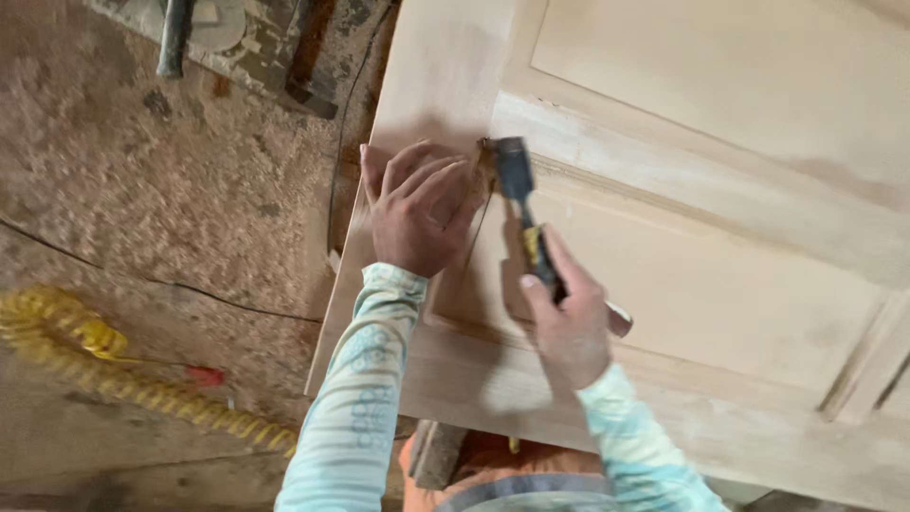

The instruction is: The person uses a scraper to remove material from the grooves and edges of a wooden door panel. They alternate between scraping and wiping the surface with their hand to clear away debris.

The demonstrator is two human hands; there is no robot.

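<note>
Pale bare wood, smooth and matte, makes the panelled door [720, 284] lying flat before me. My left hand [417, 213] rests on its frame, fingers together and stretched flat, gripping nothing. My right hand [569, 327] is closed around the chisel [519, 194], its dark blade touching the moulding corner beside my left fingertips.

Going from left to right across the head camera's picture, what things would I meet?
Yellow coiled hose on the sawdust floor → left hand pressed flat on the wooden door panel → chisel → right hand gripping the chisel's handle.
</note>
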